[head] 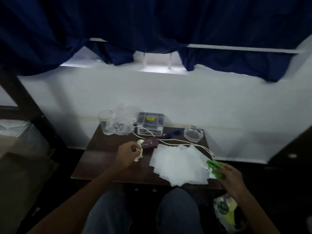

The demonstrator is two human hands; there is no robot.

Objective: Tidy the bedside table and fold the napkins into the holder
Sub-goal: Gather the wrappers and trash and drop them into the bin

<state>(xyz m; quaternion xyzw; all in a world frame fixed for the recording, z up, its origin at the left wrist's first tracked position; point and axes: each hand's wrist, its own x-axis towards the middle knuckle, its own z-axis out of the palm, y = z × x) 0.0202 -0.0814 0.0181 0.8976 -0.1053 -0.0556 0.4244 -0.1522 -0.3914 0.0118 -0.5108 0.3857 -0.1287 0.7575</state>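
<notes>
A loose pile of white napkins lies spread on the right half of the dark bedside table. My left hand is closed on a crumpled white scrap of paper near the table's middle. At the table's right front corner my right hand grips a green and white wrapper, just off the napkins' edge. The grey compartmented holder stands at the back against the wall.
A drinking glass and crumpled clear plastic stand back left; a glass ashtray back right. A maroon pouch, white cord and small dark item lie mid-table. A bag of rubbish sits on the floor right of my knees.
</notes>
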